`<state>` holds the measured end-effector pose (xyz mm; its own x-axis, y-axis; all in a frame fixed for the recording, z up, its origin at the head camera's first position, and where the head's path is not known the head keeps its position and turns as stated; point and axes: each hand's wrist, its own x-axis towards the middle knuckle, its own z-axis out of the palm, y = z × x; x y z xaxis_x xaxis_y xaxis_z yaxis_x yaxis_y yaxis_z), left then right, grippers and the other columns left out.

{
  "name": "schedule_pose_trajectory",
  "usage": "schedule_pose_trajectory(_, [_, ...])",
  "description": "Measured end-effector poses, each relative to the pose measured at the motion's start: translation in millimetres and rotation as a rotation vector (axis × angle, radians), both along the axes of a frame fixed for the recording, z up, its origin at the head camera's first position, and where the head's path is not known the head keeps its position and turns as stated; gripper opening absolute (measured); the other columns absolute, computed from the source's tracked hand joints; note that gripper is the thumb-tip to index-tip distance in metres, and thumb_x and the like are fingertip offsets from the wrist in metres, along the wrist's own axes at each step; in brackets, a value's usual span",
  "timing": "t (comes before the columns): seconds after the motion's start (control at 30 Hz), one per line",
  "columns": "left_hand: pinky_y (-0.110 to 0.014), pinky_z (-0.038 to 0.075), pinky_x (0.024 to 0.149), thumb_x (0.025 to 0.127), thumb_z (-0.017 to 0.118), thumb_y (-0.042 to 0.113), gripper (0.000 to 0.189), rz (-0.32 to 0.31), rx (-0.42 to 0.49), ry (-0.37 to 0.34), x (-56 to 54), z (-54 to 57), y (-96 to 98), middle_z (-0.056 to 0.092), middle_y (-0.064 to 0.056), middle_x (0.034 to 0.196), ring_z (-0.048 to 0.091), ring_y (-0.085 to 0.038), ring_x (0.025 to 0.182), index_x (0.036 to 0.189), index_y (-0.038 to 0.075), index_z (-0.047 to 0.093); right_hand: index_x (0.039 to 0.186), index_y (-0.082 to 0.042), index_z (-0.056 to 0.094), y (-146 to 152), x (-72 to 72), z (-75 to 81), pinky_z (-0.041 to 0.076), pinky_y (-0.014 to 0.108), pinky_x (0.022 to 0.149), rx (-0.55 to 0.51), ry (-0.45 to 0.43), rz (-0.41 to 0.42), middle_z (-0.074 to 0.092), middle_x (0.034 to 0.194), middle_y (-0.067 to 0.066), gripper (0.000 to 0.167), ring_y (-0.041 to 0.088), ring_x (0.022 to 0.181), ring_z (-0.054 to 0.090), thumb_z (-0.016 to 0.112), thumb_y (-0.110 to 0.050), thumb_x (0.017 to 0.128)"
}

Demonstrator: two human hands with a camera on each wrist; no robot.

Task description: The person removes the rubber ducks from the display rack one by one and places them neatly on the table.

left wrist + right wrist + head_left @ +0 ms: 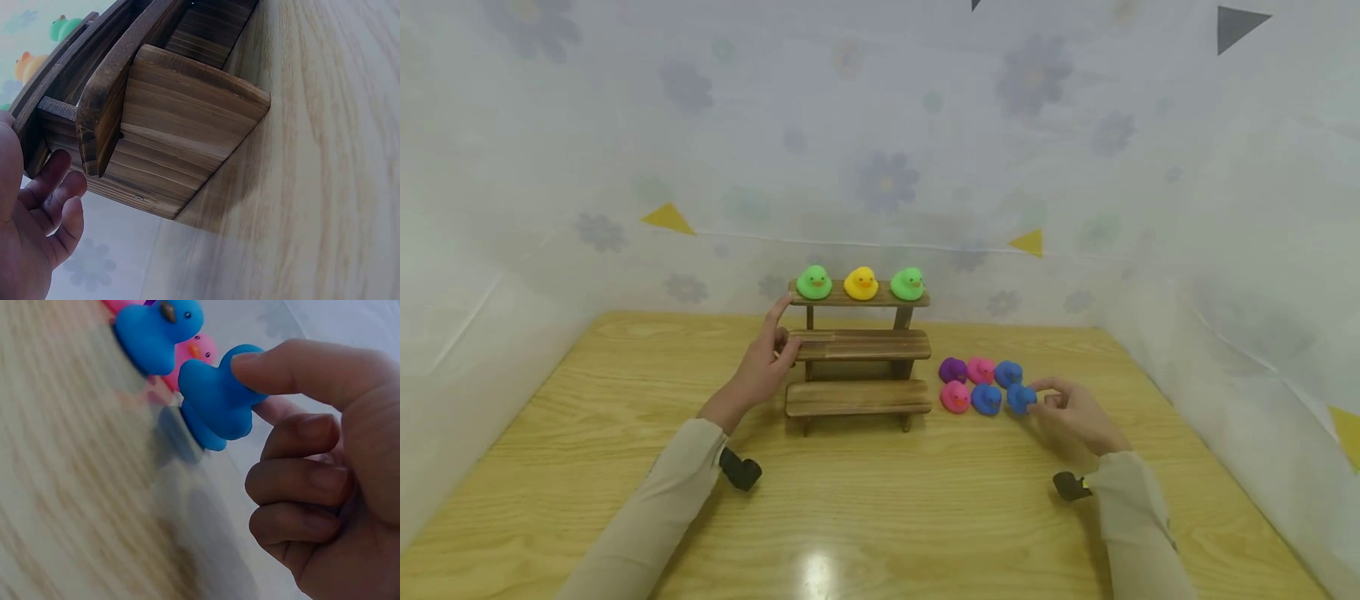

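My left hand (760, 362) is at the left end of a three-tier wooden stand (859, 398). Its index finger reaches up to the top tier's end and the thumb lies by the middle tier; the other fingers bend loosely beside the wood in the left wrist view. With thumb and index finger, my right hand (1078, 412) pinches a blue rubber duck (215, 394), its other fingers curled into the palm. That duck overlaps another blue one in the right wrist view. Beside it are a blue duck (987, 400) and a pink duck (956, 397).
Along the top tier sit a green duck (814, 283), a yellow duck (861, 284) and another green duck (908, 284). Behind the front ducks are a purple duck (953, 371), a pink duck (981, 370) and a blue duck (1009, 374). Flowered sheeting (880, 108) surrounds the wooden table (880, 508).
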<state>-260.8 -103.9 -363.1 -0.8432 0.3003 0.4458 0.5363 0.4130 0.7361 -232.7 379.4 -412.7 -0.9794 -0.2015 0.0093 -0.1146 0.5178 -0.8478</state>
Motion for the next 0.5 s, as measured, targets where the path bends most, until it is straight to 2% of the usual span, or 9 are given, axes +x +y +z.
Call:
schedule_pose_trajectory(0.17, [-0.028, 0.038, 0.059, 0.102, 0.041, 0.003, 0.059, -0.003, -0.004, 0.004, -1.0, -0.6, -0.1, 0.044, -0.005, 0.07, 0.039, -0.013, 0.059, 0.153, 0.0, 0.011, 0.12, 0.004, 0.055, 1, -1.7, -6.8, 0.035, 0.021, 0.046, -0.016, -0.042, 0.003, 0.042, 0.057, -0.008, 0.035, 0.003, 0.048, 0.037, 0.066, -0.011, 0.091])
schedule_pose_trajectory(0.5, [-0.028, 0.038, 0.058, 0.102, 0.041, 0.003, 0.059, -0.002, 0.0, 0.002, -0.6, 0.2, -0.1, 0.045, -0.006, 0.07, 0.04, -0.013, 0.059, 0.153, 0.0, 0.012, 0.122, 0.003, 0.054, 2, -6.6, -15.3, 0.033, 0.023, 0.049, 0.008, -0.022, 0.006, 0.042, 0.06, -0.009, 0.039, 0.002, 0.051, 0.034, 0.067, -0.013, 0.09])
